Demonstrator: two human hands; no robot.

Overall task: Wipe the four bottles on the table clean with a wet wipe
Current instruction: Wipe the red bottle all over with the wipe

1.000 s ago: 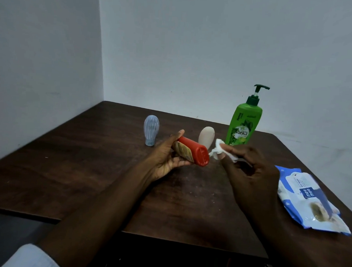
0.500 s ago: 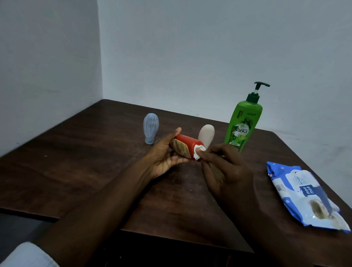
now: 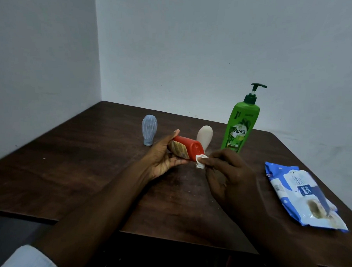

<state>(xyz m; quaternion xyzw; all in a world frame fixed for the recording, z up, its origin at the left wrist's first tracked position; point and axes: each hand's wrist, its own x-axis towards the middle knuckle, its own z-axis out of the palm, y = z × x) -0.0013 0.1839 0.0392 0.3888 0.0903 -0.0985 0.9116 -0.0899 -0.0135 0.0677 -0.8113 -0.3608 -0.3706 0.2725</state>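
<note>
as the red bottle (image 3: 187, 149) looks light and slick, the left hand (image 3: 161, 163) grips its body, near the green bottle (image 3: 239, 132). the right hand (image 3: 227, 176) pinches the limp wet wipe (image 3: 200, 162).

"Vatika" — green bottle (image 3: 240, 129); "mee mee" — wipes pack (image 3: 301, 195)

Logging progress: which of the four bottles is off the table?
The red bottle, gripped in the left hand with the wipe at its end; the blue bottle, cream bottle and green bottle stand on the table.
</note>
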